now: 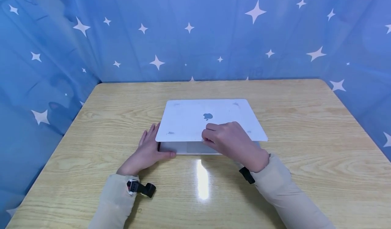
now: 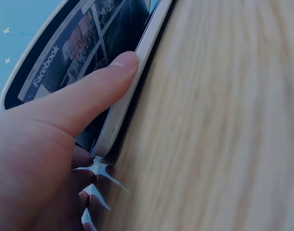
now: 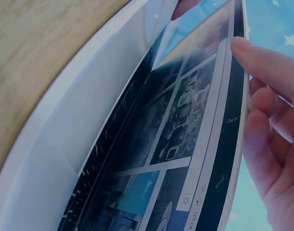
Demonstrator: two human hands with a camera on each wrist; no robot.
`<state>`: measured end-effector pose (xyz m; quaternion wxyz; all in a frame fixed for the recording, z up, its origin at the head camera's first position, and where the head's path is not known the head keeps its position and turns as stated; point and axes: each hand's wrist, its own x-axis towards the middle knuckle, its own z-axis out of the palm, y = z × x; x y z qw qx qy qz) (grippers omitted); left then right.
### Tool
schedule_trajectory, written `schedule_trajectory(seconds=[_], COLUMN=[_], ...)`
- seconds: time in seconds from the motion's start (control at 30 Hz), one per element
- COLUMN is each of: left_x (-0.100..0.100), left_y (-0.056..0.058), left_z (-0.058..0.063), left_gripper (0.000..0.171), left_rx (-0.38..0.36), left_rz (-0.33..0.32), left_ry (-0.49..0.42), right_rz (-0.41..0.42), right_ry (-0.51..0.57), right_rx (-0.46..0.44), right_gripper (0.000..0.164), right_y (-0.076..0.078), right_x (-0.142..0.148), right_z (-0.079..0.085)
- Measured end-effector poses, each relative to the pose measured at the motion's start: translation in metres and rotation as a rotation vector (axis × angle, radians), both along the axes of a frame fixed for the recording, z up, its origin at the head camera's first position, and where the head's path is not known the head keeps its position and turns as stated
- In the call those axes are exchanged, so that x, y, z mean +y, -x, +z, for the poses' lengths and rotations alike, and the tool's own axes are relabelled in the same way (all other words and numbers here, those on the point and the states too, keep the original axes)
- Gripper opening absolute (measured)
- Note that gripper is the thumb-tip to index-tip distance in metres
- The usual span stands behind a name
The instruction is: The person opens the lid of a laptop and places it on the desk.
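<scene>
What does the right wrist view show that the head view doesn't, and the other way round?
Only the right wrist view shows the lit screen and dark keyboard of the Apple laptop.

Only the head view shows the Apple logo on the outer face of the lid, the left sleeve, the right sleeve and the far edge of the wooden table.

Both show the right hand holding the lid's front edge, part of the tabletop and the blue star-patterned curtain.
</scene>
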<state>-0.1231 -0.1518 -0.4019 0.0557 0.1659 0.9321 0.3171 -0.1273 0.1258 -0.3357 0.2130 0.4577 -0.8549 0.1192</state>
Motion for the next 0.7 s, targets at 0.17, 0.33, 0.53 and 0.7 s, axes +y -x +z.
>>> schedule_trajectory(seconds=[0.17, 0.33, 0.53, 0.7], left_x=[-0.001, -0.0019, -0.0017, -0.0009], left_y=[0.0005, 0.0012, 0.0012, 0.0005], left_z=[-0.0006, -0.0001, 0.0005, 0.0004], left_gripper=[0.103, 0.102, 0.097, 0.097], left_rx=[0.009, 0.012, 0.008, 0.002], left_rz=[-0.001, -0.005, -0.008, -0.007], left_ry=[0.003, 0.017, 0.019, 0.013], right_rz=[-0.018, -0.036, -0.056, -0.084], right_ry=[0.032, 0.051, 0.075, 0.091], right_rx=[0.059, 0.098, 0.123, 0.113], right_gripper=[0.016, 0.016, 0.016, 0.014], right_y=[0.0007, 0.0008, 0.0006, -0.0015], right_x=[-0.0008, -0.002, -0.0021, -0.0015], right_z=[0.0034, 0.0065, 0.0073, 0.0079])
